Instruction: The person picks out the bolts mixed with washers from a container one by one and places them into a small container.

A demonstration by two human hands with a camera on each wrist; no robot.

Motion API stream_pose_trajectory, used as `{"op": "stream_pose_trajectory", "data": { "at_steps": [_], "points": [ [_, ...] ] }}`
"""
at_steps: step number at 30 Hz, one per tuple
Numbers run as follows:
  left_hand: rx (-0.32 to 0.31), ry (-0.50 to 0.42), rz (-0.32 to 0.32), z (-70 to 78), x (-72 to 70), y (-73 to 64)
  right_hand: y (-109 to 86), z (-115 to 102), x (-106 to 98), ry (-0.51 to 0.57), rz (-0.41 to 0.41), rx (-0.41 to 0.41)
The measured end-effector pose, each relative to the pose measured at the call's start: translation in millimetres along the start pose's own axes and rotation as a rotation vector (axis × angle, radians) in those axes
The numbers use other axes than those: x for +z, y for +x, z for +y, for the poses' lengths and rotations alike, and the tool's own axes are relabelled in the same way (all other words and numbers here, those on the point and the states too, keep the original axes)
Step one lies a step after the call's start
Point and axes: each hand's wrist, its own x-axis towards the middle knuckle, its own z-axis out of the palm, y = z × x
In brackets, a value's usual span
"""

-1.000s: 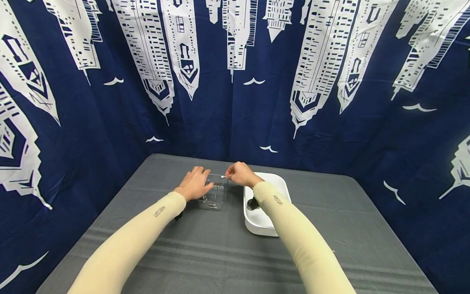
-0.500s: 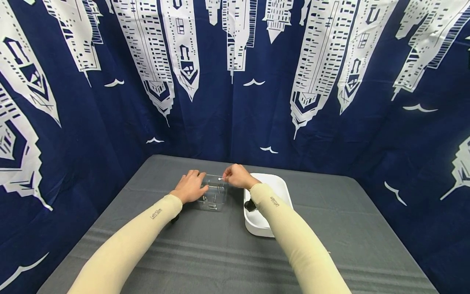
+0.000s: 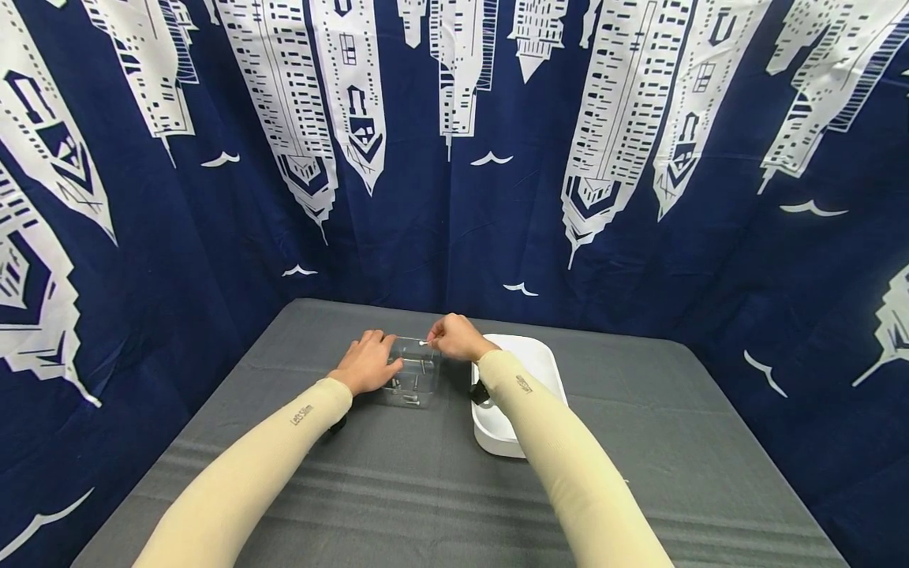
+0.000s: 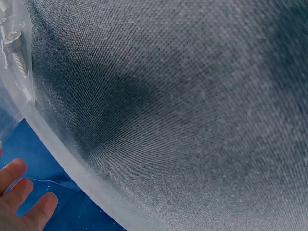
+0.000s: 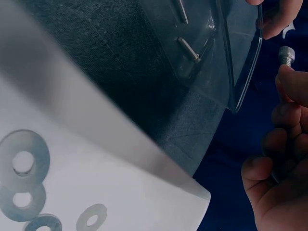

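Note:
My right hand pinches a socket-head bolt between thumb and forefinger, its knurled head pointing up in the right wrist view. In the head view the bolt is a small bright spot beside the far right rim of a clear plastic box. Several loose metal bolts lie inside that box, and one socket-head bolt shows through its wall in the left wrist view. My left hand rests at the box's left side, fingers spread and fairly straight, thumb over the box.
A white tray stands just right of the clear box, partly under my right forearm. Several flat metal washers lie in it. Grey cloth covers the table. A blue patterned curtain hangs behind the table and at both sides.
My right hand has shifted slightly left with the bolt, along the far rim of the box. The left hand has drawn a little left and toward me.

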Motion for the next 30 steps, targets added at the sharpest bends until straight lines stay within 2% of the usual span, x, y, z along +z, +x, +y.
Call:
{"op": "stream_pose_trajectory", "data": {
  "at_steps": [7,15,23,30],
  "points": [
    [-0.006,-0.021,-0.013,-0.3,1.1,-1.3,3.8,-2,0,-0.018,-0.032,0.032],
    [0.0,-0.016,-0.014,2.6,3.8,-1.4,3.8,-1,6,-0.04,-0.042,0.019],
    [0.004,-0.019,-0.015,4.5,5.7,-0.7,2.7,0,5,-0.016,-0.047,0.035],
    [0.012,-0.005,-0.018,5.2,3.0,0.7,-1.2,9,0,0.018,-0.045,-0.024]
  ]
}}
